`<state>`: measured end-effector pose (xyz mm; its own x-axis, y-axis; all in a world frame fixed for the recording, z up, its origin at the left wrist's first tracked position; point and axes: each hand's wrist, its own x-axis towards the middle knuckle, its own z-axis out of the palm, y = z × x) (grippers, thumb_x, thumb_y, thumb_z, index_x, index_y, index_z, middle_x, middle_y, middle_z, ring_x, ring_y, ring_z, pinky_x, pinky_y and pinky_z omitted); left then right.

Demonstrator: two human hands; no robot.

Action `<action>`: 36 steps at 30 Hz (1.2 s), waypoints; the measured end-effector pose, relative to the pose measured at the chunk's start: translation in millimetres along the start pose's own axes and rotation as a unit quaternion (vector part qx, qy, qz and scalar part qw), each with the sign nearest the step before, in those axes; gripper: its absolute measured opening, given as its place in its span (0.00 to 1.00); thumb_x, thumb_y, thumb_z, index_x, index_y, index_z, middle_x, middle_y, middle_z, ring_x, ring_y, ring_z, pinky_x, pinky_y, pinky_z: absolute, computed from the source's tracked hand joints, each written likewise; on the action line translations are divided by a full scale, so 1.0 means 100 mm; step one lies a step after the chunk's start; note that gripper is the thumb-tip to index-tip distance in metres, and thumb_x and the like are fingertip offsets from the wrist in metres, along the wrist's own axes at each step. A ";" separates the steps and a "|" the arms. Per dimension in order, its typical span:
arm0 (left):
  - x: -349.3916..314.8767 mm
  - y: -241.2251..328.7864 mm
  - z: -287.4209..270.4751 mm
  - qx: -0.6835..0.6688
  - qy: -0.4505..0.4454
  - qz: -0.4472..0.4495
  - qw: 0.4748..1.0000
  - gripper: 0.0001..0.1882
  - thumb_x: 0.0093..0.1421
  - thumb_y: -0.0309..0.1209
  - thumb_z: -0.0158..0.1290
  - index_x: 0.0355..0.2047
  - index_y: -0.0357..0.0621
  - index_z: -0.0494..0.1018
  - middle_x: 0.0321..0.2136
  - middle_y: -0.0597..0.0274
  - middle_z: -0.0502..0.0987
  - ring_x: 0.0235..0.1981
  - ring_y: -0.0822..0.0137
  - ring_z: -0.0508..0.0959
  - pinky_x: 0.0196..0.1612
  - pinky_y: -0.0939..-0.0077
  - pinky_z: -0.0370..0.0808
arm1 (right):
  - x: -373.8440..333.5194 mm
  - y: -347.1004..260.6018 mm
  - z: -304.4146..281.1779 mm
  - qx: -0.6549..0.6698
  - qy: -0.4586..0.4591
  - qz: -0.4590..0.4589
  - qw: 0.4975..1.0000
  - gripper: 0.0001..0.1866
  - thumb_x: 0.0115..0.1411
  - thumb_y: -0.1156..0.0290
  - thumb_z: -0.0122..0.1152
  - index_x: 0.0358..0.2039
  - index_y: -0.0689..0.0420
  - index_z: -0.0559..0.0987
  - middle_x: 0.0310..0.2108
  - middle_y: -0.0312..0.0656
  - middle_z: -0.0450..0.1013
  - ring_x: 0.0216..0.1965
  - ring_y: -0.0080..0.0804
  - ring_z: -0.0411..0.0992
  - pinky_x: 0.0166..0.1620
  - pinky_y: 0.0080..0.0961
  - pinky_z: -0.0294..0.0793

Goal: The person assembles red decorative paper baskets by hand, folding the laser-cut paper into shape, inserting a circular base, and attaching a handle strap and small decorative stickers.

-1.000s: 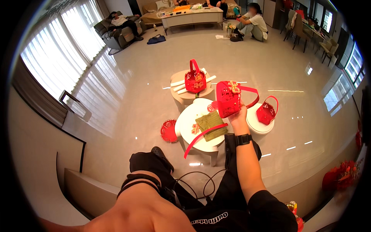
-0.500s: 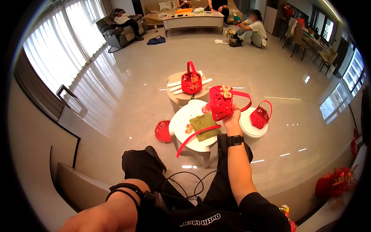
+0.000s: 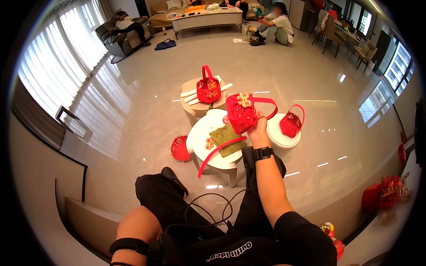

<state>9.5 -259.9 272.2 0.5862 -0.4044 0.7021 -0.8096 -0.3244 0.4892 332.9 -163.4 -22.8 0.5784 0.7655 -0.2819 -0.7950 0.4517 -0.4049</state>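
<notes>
My right hand (image 3: 258, 128) is closed on a red felt basket (image 3: 242, 116), held up tilted over the white stool (image 3: 195, 144). A gold-edged flower decorates the basket, and its handle loops off to the right. My left forearm (image 3: 136, 224) bends at the lower left; the hand itself is out of the picture. On the stool lie a folded olive-green cloth or sheet (image 3: 224, 148), a red strip (image 3: 217, 150) curving over its front edge, and a flower-shaped red ornament (image 3: 210, 143).
A second red basket (image 3: 208, 91) and white rolls (image 3: 190, 94) rest on a beige stool behind. Another red basket (image 3: 291, 125) stands on a round white stool (image 3: 286, 142) at right. A red openwork piece (image 3: 180, 148) is beside the stool's left. A person (image 3: 277, 26) sits far off.
My left hand has dropped out of view past the lower edge. The whole scene has shifted slightly left and up, while my right hand keeps hold of the basket.
</notes>
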 end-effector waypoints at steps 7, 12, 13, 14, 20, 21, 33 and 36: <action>-0.05 -0.07 -0.08 0.009 -0.017 -0.027 0.999 0.42 0.57 0.59 0.34 0.62 0.42 0.43 0.57 0.45 0.68 0.60 0.48 0.62 0.65 0.48 0.48 | -0.14 0.02 0.10 -0.029 0.019 -0.014 0.999 0.29 0.72 0.59 0.21 0.57 0.61 0.69 0.54 0.45 0.72 0.56 0.42 0.69 0.61 0.42 0.67; -0.05 -0.08 -0.15 0.037 -0.030 -0.070 0.996 0.40 0.57 0.57 0.35 0.61 0.42 0.44 0.56 0.46 0.68 0.60 0.48 0.63 0.64 0.48 0.49 | -0.08 0.10 0.09 -0.001 -0.011 -0.002 1.000 0.30 0.72 0.59 0.20 0.59 0.61 0.68 0.55 0.46 0.71 0.56 0.42 0.69 0.62 0.42 0.66; -0.09 -0.12 -0.17 0.041 -0.029 -0.069 0.996 0.40 0.57 0.56 0.35 0.61 0.42 0.45 0.56 0.46 0.68 0.60 0.48 0.63 0.64 0.48 0.49 | -0.09 0.06 0.08 -0.009 -0.002 -0.008 1.000 0.30 0.72 0.59 0.20 0.59 0.61 0.68 0.56 0.46 0.71 0.56 0.42 0.69 0.62 0.41 0.66; -0.11 -0.14 -0.18 0.045 -0.029 -0.070 0.996 0.39 0.58 0.56 0.35 0.61 0.42 0.45 0.56 0.46 0.68 0.60 0.48 0.63 0.64 0.48 0.50 | -0.06 0.05 0.03 -0.013 0.002 -0.014 1.000 0.29 0.72 0.58 0.20 0.58 0.61 0.69 0.54 0.46 0.72 0.55 0.42 0.70 0.60 0.41 0.68; -0.24 -0.11 -0.25 0.073 -0.026 -0.087 0.993 0.37 0.58 0.53 0.36 0.60 0.41 0.47 0.56 0.46 0.68 0.59 0.48 0.64 0.63 0.48 0.51 | -0.01 0.08 -0.05 -0.032 0.030 -0.020 0.999 0.28 0.72 0.57 0.23 0.58 0.59 0.69 0.50 0.46 0.75 0.50 0.40 0.74 0.55 0.40 0.74; -0.24 -0.08 -0.25 0.076 -0.025 -0.087 0.993 0.37 0.58 0.53 0.36 0.60 0.41 0.48 0.56 0.46 0.68 0.59 0.48 0.64 0.63 0.48 0.51 | 0.00 0.07 -0.05 -0.024 0.018 -0.024 0.999 0.28 0.72 0.57 0.22 0.58 0.58 0.69 0.49 0.47 0.75 0.51 0.41 0.74 0.55 0.41 0.74; -0.37 -0.10 -0.25 0.099 -0.040 -0.115 0.988 0.33 0.59 0.48 0.38 0.58 0.40 0.52 0.55 0.46 0.69 0.57 0.48 0.65 0.62 0.49 0.53 | -0.46 -0.07 0.17 -0.002 0.051 -0.067 0.996 0.19 0.70 0.65 0.29 0.29 0.53 0.71 0.29 0.37 0.73 0.37 0.30 0.72 0.56 0.36 0.71; -0.41 -0.14 -0.32 0.097 -0.023 -0.130 0.987 0.32 0.59 0.47 0.38 0.57 0.40 0.53 0.55 0.46 0.69 0.57 0.48 0.65 0.62 0.49 0.54 | -0.48 -0.03 0.24 -0.032 0.075 -0.043 0.996 0.20 0.71 0.64 0.28 0.33 0.54 0.73 0.28 0.35 0.74 0.37 0.29 0.73 0.52 0.35 0.72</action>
<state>-3.9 -211.4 253.2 0.7770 -0.3229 0.5403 -0.6139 -0.5782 0.5374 303.1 -190.8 13.5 0.6680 0.6462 -0.3691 -0.7313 0.4779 -0.4867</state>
